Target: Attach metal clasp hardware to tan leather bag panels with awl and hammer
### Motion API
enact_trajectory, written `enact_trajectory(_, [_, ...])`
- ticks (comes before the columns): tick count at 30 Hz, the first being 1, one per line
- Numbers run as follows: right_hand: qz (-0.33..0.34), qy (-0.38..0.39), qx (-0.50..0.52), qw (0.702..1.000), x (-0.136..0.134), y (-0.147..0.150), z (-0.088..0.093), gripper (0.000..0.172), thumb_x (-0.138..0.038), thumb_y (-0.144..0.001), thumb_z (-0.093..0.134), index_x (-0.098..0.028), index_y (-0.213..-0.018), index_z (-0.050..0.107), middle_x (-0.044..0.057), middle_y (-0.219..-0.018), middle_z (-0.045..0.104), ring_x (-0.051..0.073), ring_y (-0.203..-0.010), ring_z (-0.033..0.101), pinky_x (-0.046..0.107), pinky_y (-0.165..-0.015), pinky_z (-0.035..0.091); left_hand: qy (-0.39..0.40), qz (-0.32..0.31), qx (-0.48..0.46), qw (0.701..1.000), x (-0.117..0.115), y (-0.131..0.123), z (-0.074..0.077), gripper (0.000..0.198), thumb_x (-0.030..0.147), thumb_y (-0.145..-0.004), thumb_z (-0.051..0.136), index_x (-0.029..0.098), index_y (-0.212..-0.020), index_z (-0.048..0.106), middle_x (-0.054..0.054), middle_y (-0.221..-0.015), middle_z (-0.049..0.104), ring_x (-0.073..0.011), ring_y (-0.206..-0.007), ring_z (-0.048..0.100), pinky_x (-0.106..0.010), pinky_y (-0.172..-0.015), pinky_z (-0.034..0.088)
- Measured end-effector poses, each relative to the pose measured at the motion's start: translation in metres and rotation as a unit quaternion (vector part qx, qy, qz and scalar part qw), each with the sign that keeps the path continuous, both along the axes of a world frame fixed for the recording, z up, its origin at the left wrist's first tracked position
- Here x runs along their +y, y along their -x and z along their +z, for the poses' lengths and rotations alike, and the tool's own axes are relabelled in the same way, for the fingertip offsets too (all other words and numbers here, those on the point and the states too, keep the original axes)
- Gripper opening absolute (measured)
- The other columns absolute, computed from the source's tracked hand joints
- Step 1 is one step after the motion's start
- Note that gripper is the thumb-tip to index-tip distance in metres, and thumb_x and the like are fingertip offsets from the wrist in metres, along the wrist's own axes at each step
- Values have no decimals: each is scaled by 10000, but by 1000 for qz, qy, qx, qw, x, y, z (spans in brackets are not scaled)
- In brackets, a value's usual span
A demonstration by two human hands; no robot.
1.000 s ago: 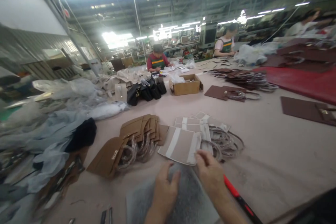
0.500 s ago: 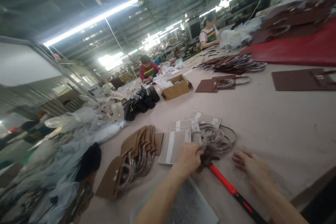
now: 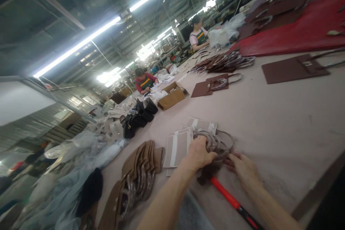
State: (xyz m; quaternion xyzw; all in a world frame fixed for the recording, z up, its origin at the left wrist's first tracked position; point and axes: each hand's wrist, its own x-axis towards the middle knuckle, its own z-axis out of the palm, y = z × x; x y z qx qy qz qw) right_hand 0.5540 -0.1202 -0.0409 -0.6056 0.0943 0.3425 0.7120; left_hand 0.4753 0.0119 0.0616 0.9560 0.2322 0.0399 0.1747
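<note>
My left hand (image 3: 201, 153) is closed over the plastic-wrapped handles (image 3: 214, 142) of a small stack of taupe bag panels (image 3: 179, 143), its thumb sticking out to the right. The panels lie with a white strip facing up. My right hand (image 3: 244, 169) has its fingertips closed at the near edge of the handle loops; the exact grip is partly hidden. Between my forearms lies a hammer (image 3: 225, 194) with a red and black handle, its dark head just under my left hand. A grey slab (image 3: 192, 210) shows beside my left forearm.
Brown bag panels with wrapped handles (image 3: 140, 161) fan out at left. Black bags (image 3: 138, 116) and a cardboard box (image 3: 172, 97) stand beyond. Maroon panels (image 3: 208, 85) lie farther back, near a red sheet (image 3: 291, 25). Plastic-wrapped goods (image 3: 67, 165) are heaped left; two people work across the table.
My left hand has moved right, from the panel edge onto the handles. My right hand has come left to the handle loops. The view has shifted slightly.
</note>
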Motion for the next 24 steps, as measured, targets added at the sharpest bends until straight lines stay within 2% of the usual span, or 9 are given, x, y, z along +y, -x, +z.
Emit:
enact_trajectory(3, [2, -3, 3, 1000, -1, 0, 0, 120, -281, -767, 615, -218, -865, 644, 101, -882, 758, 240, -777, 725, 324, -640, 572, -12, 39, 37, 998, 1, -9, -7, 578, 223, -771, 701, 119, -1314, 531, -180, -1117, 699, -340, -1050, 657, -432, -954, 503])
enact_trajectory(5, [5, -6, 5, 1000, -2, 0, 1, 111, -286, -768, 618, -221, -856, 638, 102, -869, 756, 244, -776, 725, 331, -649, 577, 4, 66, 27, 997, 7, -12, -9, 609, 154, -788, 649, 122, -1376, 495, -184, -1177, 691, -328, -1099, 651, -416, -980, 493])
enact_trajectory(8, [8, -8, 7, 1000, -3, 0, 1, 122, -296, -767, 623, -219, -860, 631, 103, -847, 750, 250, -778, 723, 339, -659, 582, 71, 93, 3, 993, 17, -16, -6, 463, 110, -771, 657, 158, -1228, 606, -115, -1141, 709, -264, -1058, 657, -339, -937, 503])
enact_trajectory(12, [13, -7, 10, 1000, -2, 0, 0, 138, -309, -779, 615, -217, -882, 623, 98, -828, 743, 254, -774, 721, 344, -648, 581, 141, 93, 27, 985, 22, -21, 0, 197, 131, -735, 716, 146, -925, 671, -14, -855, 684, -175, -794, 635, -254, -729, 489])
enact_trajectory(13, [15, -7, 12, 1000, -2, 0, 0, 140, -309, -782, 615, -217, -887, 622, 98, -832, 743, 254, -773, 721, 342, -645, 580, 146, 95, 37, 984, 22, -23, 0, 185, 163, -718, 752, 144, -882, 667, 6, -795, 655, -159, -735, 609, -242, -681, 470])
enact_trajectory(16, [19, -10, 18, 1000, -3, -1, 1, 132, -299, -792, 614, -219, -896, 624, 99, -851, 745, 245, -773, 721, 332, -644, 573, 158, 116, 52, 979, 21, -27, -4, 320, 262, -613, 869, 148, -828, 661, 42, -713, 589, -130, -656, 541, -225, -601, 418])
enact_trajectory(19, [22, -19, 25, 999, -3, -1, 2, 122, -283, -797, 617, -211, -894, 632, 96, -834, 742, 236, -759, 717, 325, -644, 568, 186, 135, 61, 971, 24, -31, -9, 349, 258, -549, 898, 149, -798, 679, 38, -703, 598, -126, -648, 533, -223, -585, 412])
enact_trajectory(24, [34, -42, 48, 997, -4, -4, 0, 112, -219, -799, 609, -188, -896, 655, 85, -830, 747, 213, -737, 715, 305, -637, 554, 221, 116, 73, 966, 24, -30, -5, 268, 276, -607, 846, 144, -804, 721, 21, -700, 621, -125, -619, 544, -226, -551, 414])
